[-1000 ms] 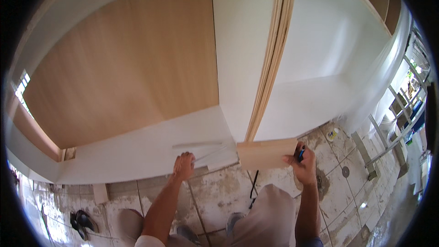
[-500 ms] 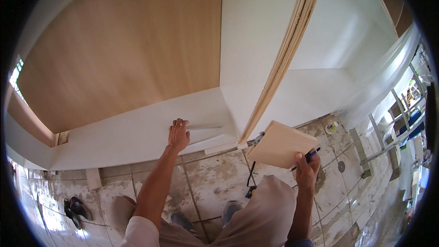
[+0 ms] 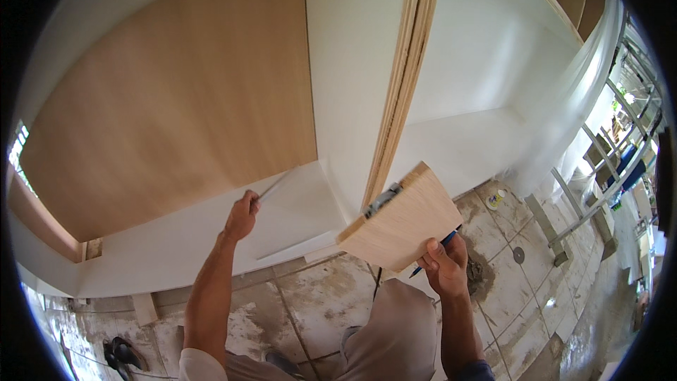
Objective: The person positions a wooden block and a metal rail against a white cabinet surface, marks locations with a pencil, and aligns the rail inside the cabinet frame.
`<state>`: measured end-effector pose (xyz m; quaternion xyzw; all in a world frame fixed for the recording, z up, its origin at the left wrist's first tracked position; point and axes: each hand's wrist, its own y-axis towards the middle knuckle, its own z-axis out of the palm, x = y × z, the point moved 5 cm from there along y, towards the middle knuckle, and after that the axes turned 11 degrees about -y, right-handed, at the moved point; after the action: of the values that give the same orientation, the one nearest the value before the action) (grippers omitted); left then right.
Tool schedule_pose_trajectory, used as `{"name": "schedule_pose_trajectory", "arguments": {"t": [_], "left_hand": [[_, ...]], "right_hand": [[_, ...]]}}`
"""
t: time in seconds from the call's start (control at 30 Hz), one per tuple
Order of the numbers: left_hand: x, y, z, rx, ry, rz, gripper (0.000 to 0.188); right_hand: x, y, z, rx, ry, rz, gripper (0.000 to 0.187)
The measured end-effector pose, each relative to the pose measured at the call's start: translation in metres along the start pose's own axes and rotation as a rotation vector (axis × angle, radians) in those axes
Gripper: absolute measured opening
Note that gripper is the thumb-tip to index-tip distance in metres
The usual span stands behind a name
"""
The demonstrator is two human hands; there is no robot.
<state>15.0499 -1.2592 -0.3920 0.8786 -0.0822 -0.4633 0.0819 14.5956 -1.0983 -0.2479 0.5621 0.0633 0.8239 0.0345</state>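
Observation:
My left hand [image 3: 242, 216] is closed on the near end of a thin pale strip [image 3: 276, 185], which slants up over the white cabinet floor. A second white strip [image 3: 300, 246] lies near the cabinet's front edge. In my right hand [image 3: 446, 267] is a flat light-wood board [image 3: 405, 222], tilted, gripped by its near right corner. A slim blue pencil or pen [image 3: 447, 238] is tucked between that hand's fingers, its dark point showing below the board. A grey metal fitting, perhaps a hinge [image 3: 383, 200], sits on the board's far left edge.
A tall panel with a raw plywood edge [image 3: 405, 77] divides the cabinet. Wood-faced panel [image 3: 176, 99] stands at the left. Clear plastic sheeting [image 3: 571, 113] and a metal frame [image 3: 599, 206] are at the right. Dark shoes [image 3: 123, 353] rest on the dirty tiled floor [image 3: 324, 289].
My left hand has taken up one strip from the cabinet floor and raised its far end. The board in my right hand has turned and shifted left, showing its metal fitting more.

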Motion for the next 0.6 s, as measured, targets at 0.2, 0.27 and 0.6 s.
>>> {"name": "schedule_pose_trajectory", "arguments": {"t": [0.2, 0.27, 0.6], "left_hand": [[-0.155, 0.018, -0.131, -0.205, -0.098, 0.234, 0.014], [-0.22, 0.012, -0.16, -0.203, -0.152, 0.267, 0.015], [-0.4, -0.005, -0.236, -0.282, 0.174, 0.582, 0.02]], "right_hand": [[0.01, 0.038, 0.081, 0.174, 0.059, 0.07, 0.028], [0.016, 0.054, 0.106, 0.27, 0.118, 0.036, 0.027], [0.045, 0.135, 0.222, 0.318, 0.36, -0.083, 0.019]]}}
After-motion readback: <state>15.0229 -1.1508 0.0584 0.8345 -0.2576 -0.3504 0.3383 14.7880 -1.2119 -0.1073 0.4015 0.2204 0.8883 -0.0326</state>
